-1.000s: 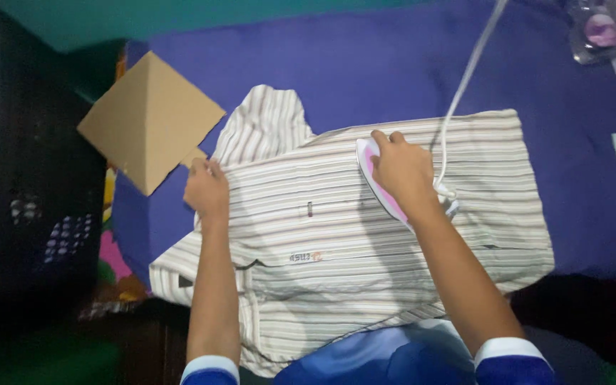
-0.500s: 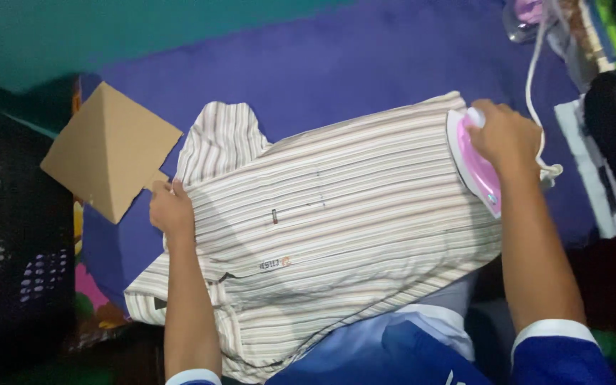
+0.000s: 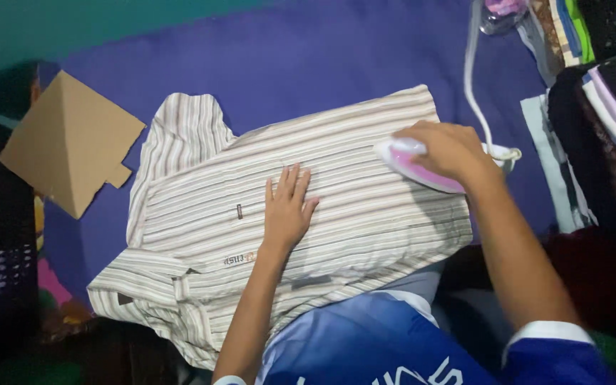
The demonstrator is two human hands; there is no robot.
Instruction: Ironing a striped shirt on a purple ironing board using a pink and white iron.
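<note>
Striped cloth: one cream shirt (image 3: 365,178) is lying spread out.
Iron: one pink iron (image 3: 416,162), the right hand (image 3: 450,151) is gripping it.
Left hand (image 3: 288,208): is pressing flat, fingers open, on the shirt.

Striped shirt (image 3: 336,192): cream with thin brown stripes, spread flat across the centre of the frame on a purple surface. Body lies roughly level, tilted slightly up toward the right. One sleeve is folded upward at upper left of the garment; the other lies bunched at lower left. A small dark tag shows left of centre, with a small orange mark below it. The lower edge hangs off toward the bottom of the frame.

Iron (image 3: 413,162): pink and white, flat on the shirt's right portion, nose pointing left. Its white cord runs up to the top edge of the frame.
</note>
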